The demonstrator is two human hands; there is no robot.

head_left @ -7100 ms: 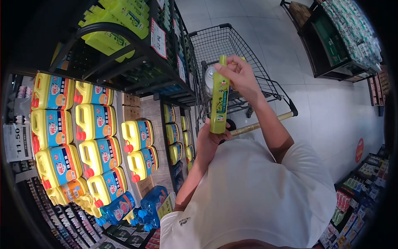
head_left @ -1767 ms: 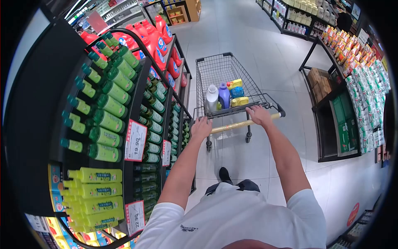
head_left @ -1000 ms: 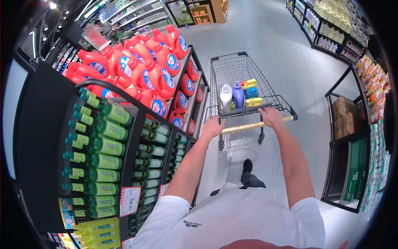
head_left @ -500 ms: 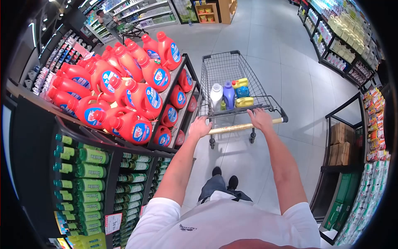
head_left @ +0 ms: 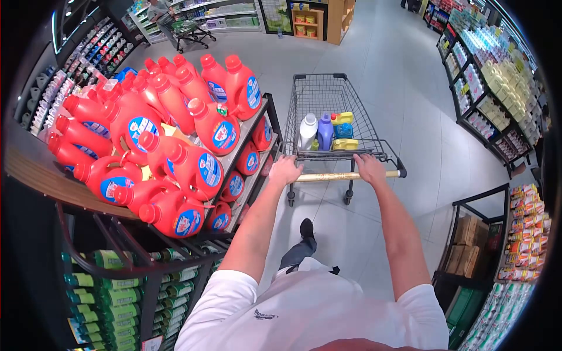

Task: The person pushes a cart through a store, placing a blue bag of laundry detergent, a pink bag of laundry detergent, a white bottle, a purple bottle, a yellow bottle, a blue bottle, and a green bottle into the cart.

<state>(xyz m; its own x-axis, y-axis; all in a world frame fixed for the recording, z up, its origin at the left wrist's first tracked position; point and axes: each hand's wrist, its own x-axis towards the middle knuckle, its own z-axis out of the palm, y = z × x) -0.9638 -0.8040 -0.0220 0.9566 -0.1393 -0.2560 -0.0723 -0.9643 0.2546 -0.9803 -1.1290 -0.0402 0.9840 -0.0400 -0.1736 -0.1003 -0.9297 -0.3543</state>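
Note:
A wire shopping cart stands in front of me, with a pale handle bar across its near side. My left hand is closed on the bar's left end, and my right hand grips it towards the right end. Inside the cart, a white bottle stands beside a purple bottle. To their right lie two yellow bottles with a blue pack between them.
Red detergent bottles are piled on a display at the left, its corner close to the cart. Green bottles fill shelves below. Shelving with crates stands at the right. Far left, a person is beside another cart.
The cart and I have moved forward along the aisle; the red bottle display and right-hand shelving appear nearer or farther back beside me. Both hands keep their hold on the bar.

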